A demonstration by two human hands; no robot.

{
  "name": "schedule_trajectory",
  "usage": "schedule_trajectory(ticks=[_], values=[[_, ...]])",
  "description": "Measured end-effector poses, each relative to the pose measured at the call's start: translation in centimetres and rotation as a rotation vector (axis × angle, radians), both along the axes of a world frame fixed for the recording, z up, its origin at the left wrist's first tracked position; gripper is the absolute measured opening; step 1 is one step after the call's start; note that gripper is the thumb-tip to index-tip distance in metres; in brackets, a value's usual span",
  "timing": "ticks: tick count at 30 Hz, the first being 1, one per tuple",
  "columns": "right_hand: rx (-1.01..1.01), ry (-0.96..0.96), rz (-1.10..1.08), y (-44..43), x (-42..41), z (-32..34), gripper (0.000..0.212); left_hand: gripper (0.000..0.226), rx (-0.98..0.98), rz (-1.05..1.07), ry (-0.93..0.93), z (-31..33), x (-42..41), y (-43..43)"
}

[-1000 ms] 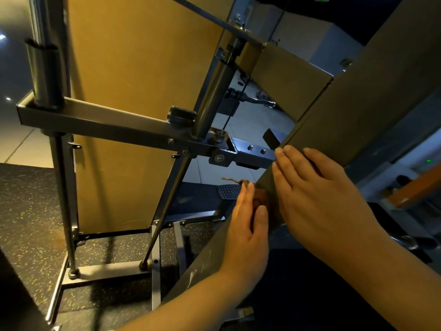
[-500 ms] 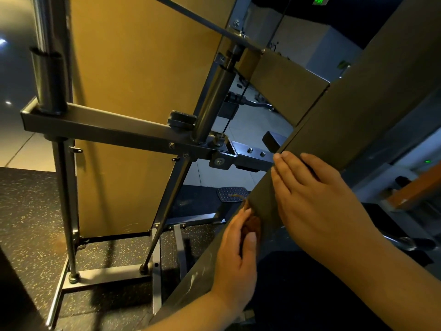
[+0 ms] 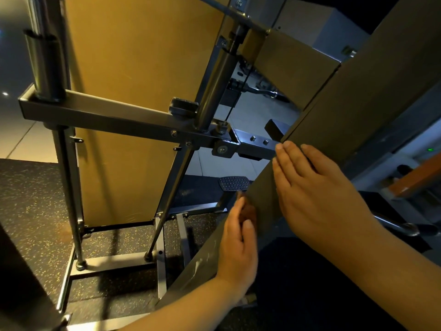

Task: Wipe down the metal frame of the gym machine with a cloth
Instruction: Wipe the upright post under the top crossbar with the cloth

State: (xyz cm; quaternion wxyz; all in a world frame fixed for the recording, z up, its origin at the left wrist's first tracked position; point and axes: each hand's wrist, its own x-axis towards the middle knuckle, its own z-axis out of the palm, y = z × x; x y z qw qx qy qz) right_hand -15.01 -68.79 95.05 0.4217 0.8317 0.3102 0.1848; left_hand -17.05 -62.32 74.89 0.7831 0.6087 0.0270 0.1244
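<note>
1. The left hand (image 3: 238, 237) lies flat with its fingers out straight. It presses a small brown cloth (image 3: 248, 211) onto the slanted metal beam (image 3: 353, 111). The fingers are not curled round the cloth. Only a bit of the cloth shows, between the thumb and the other fingers.
2. The cloth sits on the left edge of the beam, low down, just under the right hand.
3. The right hand (image 3: 317, 194) is flat too, with nothing in it. Its palm and straight fingers rest on the wide face of the same beam, a little higher up than the left hand.
4. The two hands are close but do not touch.
5. The beam is dark and runs from the bottom middle up to the top right. It has pale scuff marks near its low end.
6. Just past the right fingertips, a flat square bar (image 3: 114, 113) goes off to the left. It meets a shiny round post (image 3: 46, 68) there.
7. A slanted round tube (image 3: 217, 84) stands on that bar.
8. Behind the bars is a big yellow-brown panel (image 3: 143, 68).
9. A bumpy foot pedal (image 3: 235, 183) shows just above the left hand.
10. The speckled floor (image 3: 31, 199) is dark with tiny yellow dots.
</note>
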Motion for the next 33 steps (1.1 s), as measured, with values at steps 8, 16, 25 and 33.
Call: schedule_trajectory(ticks=[8,16,25,33], values=[[-0.214,0.083,-0.168,1.4,-0.4,-1.8,0.063,0.047,-0.18,0.028,0.542,-2.5,2.8,1.0],[-0.159,0.101,-0.235,2.6,-0.2,-3.3,0.067,0.048,-0.042,-0.028,0.148,-0.3,1.1,0.5],[-0.067,0.23,-0.243,4.1,0.0,1.1,0.048,0.05,-0.168,-0.026,0.487,-0.8,2.5,1.6],[-0.097,0.15,-0.236,3.8,-0.3,-0.1,0.062,0.047,-0.199,-0.122,-0.01,3.2,1.4,0.5]])
